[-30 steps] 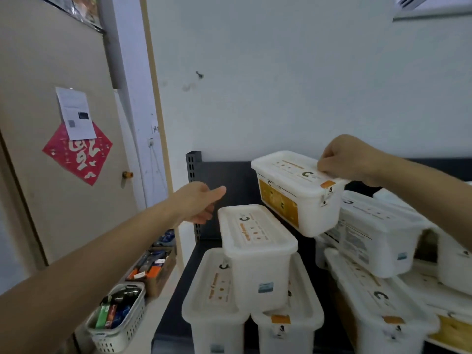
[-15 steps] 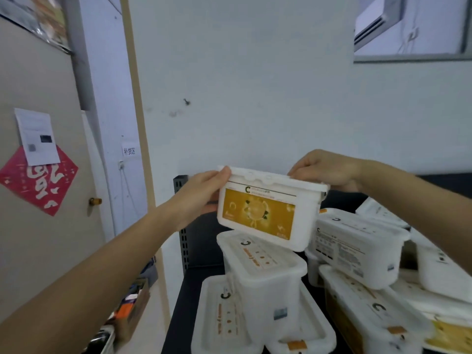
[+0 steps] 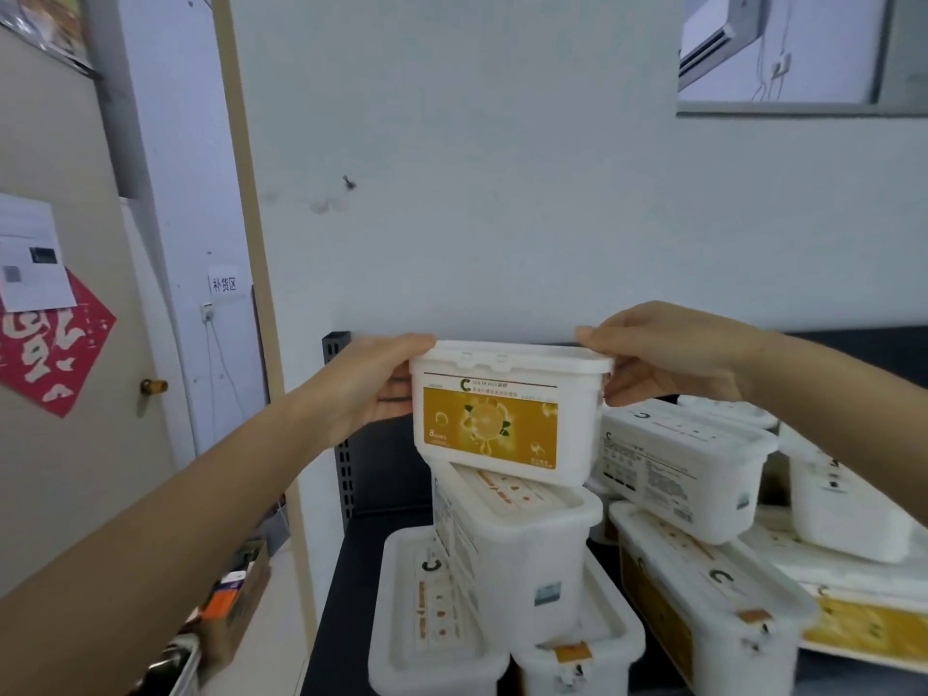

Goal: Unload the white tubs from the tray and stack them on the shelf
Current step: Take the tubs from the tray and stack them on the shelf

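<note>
We hold one white tub (image 3: 507,411) between both hands, its yellow label facing us, directly above the tub (image 3: 512,540) that stands as the second tier of the left stack. Its lower edge looks to be just touching or barely clear of that tub's lid; we cannot tell which. Our left hand (image 3: 369,381) clamps the left end, thumb on the lid rim and fingers wrapped behind the wall. Our right hand (image 3: 663,356) pinches the right end of the lid rim, fingers pressed together, the rest curled under the lip. We judge the tub rigid, smooth plastic, light enough for rim grips yet slippery on its sides, so the two ends under the lid lip are the sound places to hold. To the right of the stack lie more tubs (image 3: 683,464), some askew, on the dark shelf (image 3: 351,575)
</note>
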Available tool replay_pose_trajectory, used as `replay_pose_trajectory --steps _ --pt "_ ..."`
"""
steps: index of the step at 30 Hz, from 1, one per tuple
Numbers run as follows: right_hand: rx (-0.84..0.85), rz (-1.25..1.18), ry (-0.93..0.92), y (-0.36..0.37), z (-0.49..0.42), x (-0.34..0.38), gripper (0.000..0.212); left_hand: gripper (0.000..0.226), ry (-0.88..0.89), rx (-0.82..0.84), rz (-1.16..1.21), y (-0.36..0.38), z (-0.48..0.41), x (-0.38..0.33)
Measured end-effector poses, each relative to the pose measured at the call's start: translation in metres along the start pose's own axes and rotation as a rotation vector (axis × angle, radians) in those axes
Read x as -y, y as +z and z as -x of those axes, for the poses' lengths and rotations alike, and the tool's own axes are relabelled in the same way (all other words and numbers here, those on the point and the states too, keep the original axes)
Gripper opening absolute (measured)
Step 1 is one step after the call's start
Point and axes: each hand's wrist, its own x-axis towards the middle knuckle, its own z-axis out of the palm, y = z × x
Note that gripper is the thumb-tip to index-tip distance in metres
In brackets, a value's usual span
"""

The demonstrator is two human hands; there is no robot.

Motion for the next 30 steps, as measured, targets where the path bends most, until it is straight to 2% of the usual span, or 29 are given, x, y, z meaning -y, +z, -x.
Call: replay_pose_trajectory --steps 6,7,9,12,15,17,20,23,25,27,30 --pt "0.080 0.309 -0.039 0.009 0.022 0.012 0.090 0.026 -0.001 0.010 -0.035 0.019 -0.009 -0.007" --pt "0.098 0.373 -0.039 0.013 0.021 0.014 0.090 0.027 -0.002 0.005 -0.052 0.023 -0.010 -0.009" --pt "0.030 0.426 -0.058 0.016 0.016 0.010 0.083 0.027 -0.007 -0.014 -0.066 0.031 -0.014 -0.011" --pt "-0.124 0.347 -0.095 -0.001 0.013 0.006 0.073 0.025 0.020 -0.025 -0.010 0.044 -0.021 -0.017" --pt "-0.206 0.290 -0.120 -0.035 0.015 0.004 0.068 0.022 0.095 0.002 0.054 0.068 -0.036 -0.032" --pt "-0.261 0.362 -0.127 -0.057 0.014 -0.003 0.068 0.019 0.119 0.039 0.094 0.089 -0.052 -0.039" --pt "-0.347 0.535 -0.111 -0.081 0.014 -0.023 0.073 0.019 0.052 0.133 0.149 0.124 -0.078 -0.031" --pt "-0.335 0.639 -0.059 -0.101 0.013 -0.050 0.077 0.018 -0.048 0.226 0.139 0.153 -0.100 -0.015" --pt "-0.321 0.575 -0.010 -0.113 0.012 -0.065 0.075 0.017 -0.076 0.295 0.100 0.167 -0.108 -0.010" --pt "-0.303 0.488 0.011 -0.119 0.014 -0.072 0.072 0.025 -0.067 0.346 0.020 0.173 -0.115 -0.009" --pt "-0.296 0.629 0.003 -0.117 0.015 -0.069 0.074 0.039 -0.043 0.325 -0.130 0.170 -0.118 -0.007"
